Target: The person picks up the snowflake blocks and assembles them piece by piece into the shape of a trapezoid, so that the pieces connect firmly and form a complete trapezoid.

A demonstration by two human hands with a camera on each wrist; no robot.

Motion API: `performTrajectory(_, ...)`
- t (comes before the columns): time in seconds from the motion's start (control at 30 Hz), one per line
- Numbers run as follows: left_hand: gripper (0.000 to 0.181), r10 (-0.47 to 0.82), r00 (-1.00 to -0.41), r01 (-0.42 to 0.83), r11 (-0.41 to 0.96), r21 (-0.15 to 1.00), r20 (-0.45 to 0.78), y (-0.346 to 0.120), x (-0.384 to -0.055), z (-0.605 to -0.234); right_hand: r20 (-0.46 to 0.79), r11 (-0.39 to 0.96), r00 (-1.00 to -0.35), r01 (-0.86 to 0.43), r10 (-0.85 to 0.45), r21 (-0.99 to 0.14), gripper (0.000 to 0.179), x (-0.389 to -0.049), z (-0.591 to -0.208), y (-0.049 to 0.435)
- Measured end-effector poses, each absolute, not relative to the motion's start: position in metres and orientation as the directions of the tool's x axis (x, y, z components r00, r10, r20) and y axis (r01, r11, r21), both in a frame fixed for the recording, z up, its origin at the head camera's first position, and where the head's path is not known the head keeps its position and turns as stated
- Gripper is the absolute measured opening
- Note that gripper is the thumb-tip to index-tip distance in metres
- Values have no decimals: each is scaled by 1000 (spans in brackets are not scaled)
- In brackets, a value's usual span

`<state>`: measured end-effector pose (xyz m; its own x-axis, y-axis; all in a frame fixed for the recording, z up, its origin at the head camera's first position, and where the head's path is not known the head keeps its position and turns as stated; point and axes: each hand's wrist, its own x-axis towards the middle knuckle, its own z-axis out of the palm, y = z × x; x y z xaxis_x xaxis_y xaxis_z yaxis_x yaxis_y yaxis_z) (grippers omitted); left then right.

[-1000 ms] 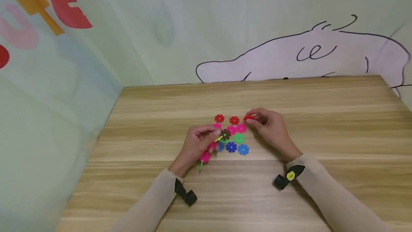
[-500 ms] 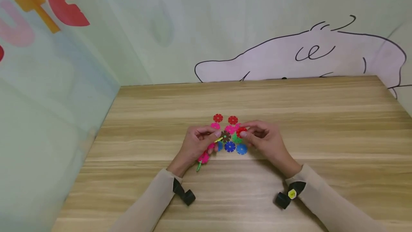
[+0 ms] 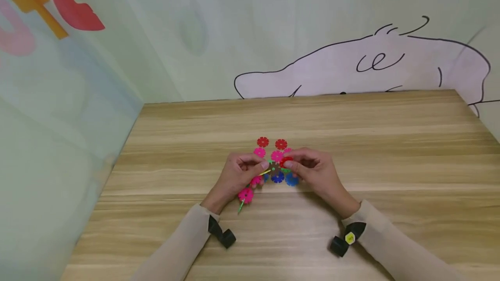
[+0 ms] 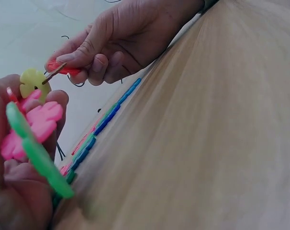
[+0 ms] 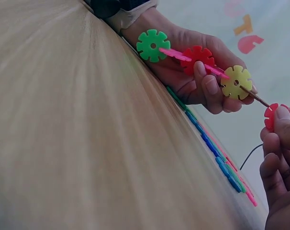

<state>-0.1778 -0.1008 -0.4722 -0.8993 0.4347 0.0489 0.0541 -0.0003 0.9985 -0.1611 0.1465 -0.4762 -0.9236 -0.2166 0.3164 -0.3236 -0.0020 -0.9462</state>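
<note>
My left hand (image 3: 238,174) grips a chain of slotted plastic snowflake discs. Along the chain in the right wrist view run a green disc (image 5: 153,45), a pink one, a red one (image 5: 197,57), another pink, a yellow disc (image 5: 236,82) and a brown disc (image 5: 256,97) seen edge-on. Thumb and fingers of the left hand are near the yellow end. Between thumb and fingers my right hand (image 3: 318,170) pinches a single red disc (image 5: 271,116), whose edge meets the brown disc's outer rim. Whether their slots interlock, I cannot tell.
Loose discs lie flat on the wooden table (image 3: 187,142) under and behind the hands: two red (image 3: 263,142), several pink (image 3: 259,152), green, and blue ones (image 3: 277,177). A printed wall covering (image 3: 195,64) rises behind the table's far edge.
My right hand has carried the red disc from the back right of the loose discs leftward and nearer, up to the brown end of the chain. The left hand has stayed nearly in place.
</note>
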Motion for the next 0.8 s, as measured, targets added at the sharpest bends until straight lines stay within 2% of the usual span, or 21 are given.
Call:
performTrajectory(0.23,22,434,-900,20,-33,999,33,-101,-178,-473,299,1,-932,-305,-205,-952,9,-161,-474,143)
performTrajectory(0.47,23,443,-896,12,-44,999,31,-101,-177,-473,278,-75,-938,-268,-205,-960,11,-162,-476,138)
performTrajectory(0.63,21,455,-890,19,-31,999,31,-100,-177,-473,270,-77,-943,-260,-196,-963,19,-163,-477,134)
performTrajectory(0.73,20,455,-890,23,-32,999,36,-99,-178,-473,260,-61,-947,-253,-189,-966,32,-162,-477,132)
performTrajectory(0.8,18,451,-892,27,-40,999,42,-99,-178,-473,259,-44,-946,-255,-195,-966,32,-163,-476,131)
